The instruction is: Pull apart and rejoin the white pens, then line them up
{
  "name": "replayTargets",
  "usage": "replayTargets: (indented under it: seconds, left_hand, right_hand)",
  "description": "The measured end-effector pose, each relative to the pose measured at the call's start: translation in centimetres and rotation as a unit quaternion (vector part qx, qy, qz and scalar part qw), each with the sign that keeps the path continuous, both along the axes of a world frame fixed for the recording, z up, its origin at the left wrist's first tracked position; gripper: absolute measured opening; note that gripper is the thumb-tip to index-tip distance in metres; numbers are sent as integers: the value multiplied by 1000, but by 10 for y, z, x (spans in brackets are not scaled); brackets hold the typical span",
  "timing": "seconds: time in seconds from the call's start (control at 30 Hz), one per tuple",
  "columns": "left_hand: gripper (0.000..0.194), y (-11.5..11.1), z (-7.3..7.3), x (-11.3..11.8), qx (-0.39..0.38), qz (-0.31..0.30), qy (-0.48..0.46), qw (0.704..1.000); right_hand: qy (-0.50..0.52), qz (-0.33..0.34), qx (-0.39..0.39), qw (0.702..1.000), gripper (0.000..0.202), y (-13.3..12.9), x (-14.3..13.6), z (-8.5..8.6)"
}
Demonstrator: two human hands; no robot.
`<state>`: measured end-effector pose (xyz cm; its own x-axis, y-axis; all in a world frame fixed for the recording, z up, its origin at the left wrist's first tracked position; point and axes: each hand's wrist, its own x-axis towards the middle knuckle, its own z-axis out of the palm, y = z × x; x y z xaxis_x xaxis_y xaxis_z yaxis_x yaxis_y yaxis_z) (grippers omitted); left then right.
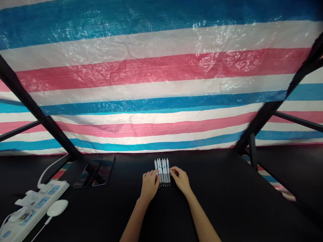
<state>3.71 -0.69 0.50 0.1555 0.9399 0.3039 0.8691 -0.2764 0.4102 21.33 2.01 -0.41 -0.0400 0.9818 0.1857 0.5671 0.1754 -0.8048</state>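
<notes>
The left hand (pixel 149 183) and right hand (pixel 181 178) appear to align the pens (pixel 166 171), next needing even side pressure; I cannot tell if either grip is closed.

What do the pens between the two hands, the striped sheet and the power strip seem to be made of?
Pens: probably plastic, judging by the smooth, pale barrels; too small to be certain.
Striped sheet: likely woven plastic, glossy, given its fine weave, creases and bright glints.
Power strip: apparently hard white plastic, with straight edges; its exact finish is unclear.
</notes>
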Motion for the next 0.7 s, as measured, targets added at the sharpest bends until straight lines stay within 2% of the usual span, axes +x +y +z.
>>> replayTargets:
  seconds: [0.13, 0.3, 0.5, 0.7]
  left_hand:
    - [29, 2, -1, 5, -2, -14, 3, 1000]
    - [29, 5, 0, 19, 4, -22, 10, 1000]
    - [28, 6, 0, 36, 10, -11, 10, 1000]
    - [27, 8, -1, 34, -6, -16, -25, 1000]
  right_hand:
    - [43, -15, 6, 999, 27, 2, 0, -5]
    - [99, -64, 62, 991, 29, 5, 3, -12]
    - [52, -90, 108, 989, 29, 5, 4, -11]
    - [7, -75, 107, 991, 30, 3, 3, -9]
